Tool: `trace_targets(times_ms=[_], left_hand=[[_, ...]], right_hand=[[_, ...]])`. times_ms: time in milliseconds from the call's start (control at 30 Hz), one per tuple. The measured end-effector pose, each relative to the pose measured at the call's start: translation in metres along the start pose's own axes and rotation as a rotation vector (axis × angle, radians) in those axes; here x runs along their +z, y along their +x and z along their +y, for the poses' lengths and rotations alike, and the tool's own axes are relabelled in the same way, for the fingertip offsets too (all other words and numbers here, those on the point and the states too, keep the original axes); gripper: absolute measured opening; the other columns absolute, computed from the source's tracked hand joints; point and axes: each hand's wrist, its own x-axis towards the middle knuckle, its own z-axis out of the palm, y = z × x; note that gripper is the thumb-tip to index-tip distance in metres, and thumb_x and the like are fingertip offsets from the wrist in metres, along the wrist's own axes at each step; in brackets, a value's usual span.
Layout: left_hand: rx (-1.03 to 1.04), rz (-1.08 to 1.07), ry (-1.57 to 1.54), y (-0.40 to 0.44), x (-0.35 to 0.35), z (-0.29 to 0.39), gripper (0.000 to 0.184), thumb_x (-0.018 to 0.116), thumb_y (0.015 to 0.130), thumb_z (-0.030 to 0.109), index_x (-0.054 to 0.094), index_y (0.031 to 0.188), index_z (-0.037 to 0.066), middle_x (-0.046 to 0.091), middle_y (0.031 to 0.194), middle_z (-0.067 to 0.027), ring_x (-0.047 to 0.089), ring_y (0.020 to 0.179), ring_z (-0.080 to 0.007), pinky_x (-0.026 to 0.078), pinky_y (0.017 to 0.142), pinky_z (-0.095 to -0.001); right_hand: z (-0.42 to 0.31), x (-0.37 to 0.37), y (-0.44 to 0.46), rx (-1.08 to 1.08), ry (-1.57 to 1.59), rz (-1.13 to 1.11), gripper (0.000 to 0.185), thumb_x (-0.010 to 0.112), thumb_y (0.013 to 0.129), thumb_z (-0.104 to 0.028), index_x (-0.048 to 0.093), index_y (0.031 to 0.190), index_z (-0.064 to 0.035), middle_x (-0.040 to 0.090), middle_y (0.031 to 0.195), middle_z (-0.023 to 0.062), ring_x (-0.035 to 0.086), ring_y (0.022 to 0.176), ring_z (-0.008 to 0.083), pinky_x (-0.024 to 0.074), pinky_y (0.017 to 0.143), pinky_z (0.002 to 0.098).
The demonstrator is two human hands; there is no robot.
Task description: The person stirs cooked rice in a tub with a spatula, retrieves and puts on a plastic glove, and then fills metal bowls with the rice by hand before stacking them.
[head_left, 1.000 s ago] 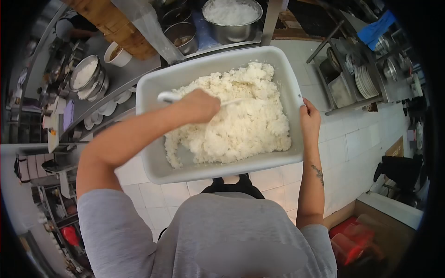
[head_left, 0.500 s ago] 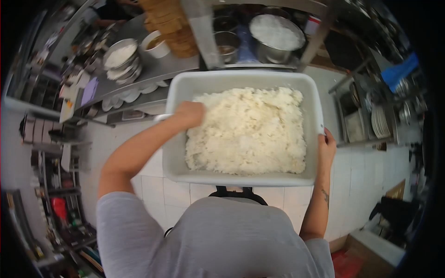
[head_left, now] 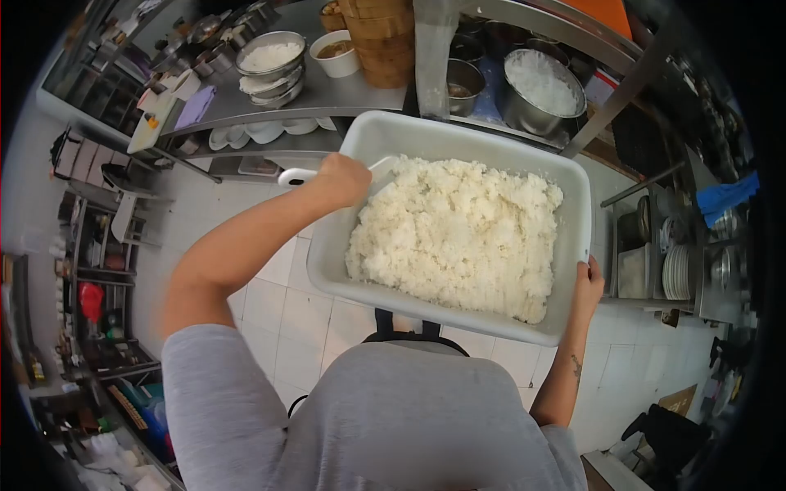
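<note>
A large white plastic tub (head_left: 326, 274) hangs in front of my body, filled with a broad layer of cooked white rice (head_left: 463, 233). My left hand (head_left: 344, 180) is closed around a white rice paddle (head_left: 298, 177) at the tub's left wall. The handle end with its hole sticks out to the left, and part of the pale blade shows inside the tub beside the rice. On the right, my right hand (head_left: 589, 286) grips the tub's rim, some of its fingers hidden from view.
Beyond the tub stands a steel counter (head_left: 327, 105) with bamboo steamers (head_left: 378, 45), a white bowl (head_left: 334, 54) and stacked metal bowls (head_left: 272, 67). A steel pot (head_left: 540, 94) sits on a shelf. At right, plates (head_left: 676, 270) stand in a rack.
My left hand has moved back with the paddle toward the tub's left rim, and its blade has come into view. The tub appears shifted right and turned clockwise. My right hand keeps its grip.
</note>
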Motion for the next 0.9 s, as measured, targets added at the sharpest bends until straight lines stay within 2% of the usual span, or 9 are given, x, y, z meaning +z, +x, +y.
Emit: trace_targets(times_ms=[100,167,267,433,500,567,600,733,900], left_hand=[[0.167,-0.068,-0.05,-0.002,0.039,0.023,0.019,0.061,0.073,0.012,0.068,0.083,-0.001,0.067,0.076,-0.0187,0.068,0.077,-0.0319,0.053,0.065,-0.0424],[0.152,-0.258,-0.091,-0.037,0.021,0.037,0.022,0.059,0.075,0.014,0.068,0.088,-0.001,0.068,0.079,-0.0193,0.067,0.077,-0.0328,0.053,0.066,-0.0426],[0.214,-0.241,-0.112,-0.059,0.003,0.034,0.023,0.056,0.078,0.015,0.067,0.091,-0.001,0.068,0.082,-0.0211,0.067,0.078,-0.0337,0.053,0.07,-0.0435],[0.034,0.054,-0.015,0.025,-0.015,0.019,0.025,0.051,0.086,0.02,0.065,0.096,0.003,0.068,0.087,-0.0173,0.067,0.081,-0.0346,0.052,0.074,-0.0448],[0.107,0.11,-0.125,0.085,-0.003,0.021,0.025,0.052,0.085,0.019,0.065,0.095,0.001,0.068,0.089,-0.0175,0.066,0.08,-0.0359,0.051,0.072,-0.0447],[0.22,0.094,-0.377,0.111,-0.009,0.063,0.024,0.053,0.083,0.017,0.064,0.093,-0.002,0.067,0.087,-0.0197,0.066,0.079,-0.0366,0.051,0.072,-0.0444],[0.304,0.18,-0.334,0.115,-0.013,0.084,0.023,0.053,0.082,0.015,0.062,0.093,-0.003,0.067,0.085,-0.0199,0.065,0.076,-0.0366,0.051,0.069,-0.0444],[0.562,0.24,-0.146,0.092,-0.017,0.127,0.021,0.052,0.08,0.009,0.058,0.096,-0.005,0.065,0.076,-0.0198,0.065,0.069,-0.0355,0.051,0.062,-0.0448],[0.654,0.037,0.067,-0.004,-0.063,0.154,0.022,0.053,0.079,0.006,0.055,0.099,-0.004,0.063,0.069,-0.0179,0.065,0.066,-0.0337,0.051,0.06,-0.0449]], right_hand=[[0.009,0.0,0.01,-0.018,-0.009,0.002,0.048,0.055,0.081,-0.02,0.056,0.12,0.0076,0.06,0.077,0.0082,0.053,0.068,0.0142,0.0438,0.064,0.0276],[0.019,0.002,0.009,-0.018,-0.025,0.018,0.048,0.055,0.082,-0.02,0.056,0.12,0.0075,0.064,0.086,0.013,0.058,0.075,0.0174,0.0463,0.07,0.029],[0.013,0.004,0.011,-0.022,-0.047,0.035,0.048,0.055,0.082,-0.021,0.056,0.121,0.0072,0.065,0.099,0.0192,0.062,0.086,0.022,0.0477,0.079,0.0311],[0.015,0.002,0.009,0.004,-0.066,0.016,0.047,0.055,0.082,-0.021,0.056,0.12,0.0063,0.064,0.108,0.0229,0.063,0.096,0.0274,0.0467,0.086,0.0324],[0.028,0.003,0.014,-0.029,-0.07,0.022,0.046,0.056,0.082,-0.022,0.057,0.12,0.0052,0.062,0.112,0.0238,0.061,0.103,0.0308,0.0458,0.089,0.0343],[0.028,0.007,0.015,-0.036,-0.065,0.037,0.046,0.056,0.083,-0.022,0.057,0.12,0.0049,0.062,0.114,0.0238,0.06,0.105,0.0315,0.0454,0.09,0.035],[0.023,0.008,0.014,-0.03,-0.061,0.043,0.046,0.056,0.083,-0.022,0.057,0.12,0.0049,0.061,0.114,0.0237,0.06,0.105,0.0318,0.0453,0.091,0.0351],[0.012,0.003,0.01,-0.021,-0.048,0.032,0.046,0.057,0.083,-0.023,0.057,0.12,0.0053,0.061,0.114,0.0235,0.06,0.106,0.0326,0.0452,0.091,0.0354],[0.014,0.003,0.01,-0.043,-0.08,0.04,0.047,0.056,0.083,-0.024,0.057,0.119,0.0061,0.061,0.113,0.0238,0.06,0.104,0.0331,0.0456,0.09,0.036]])
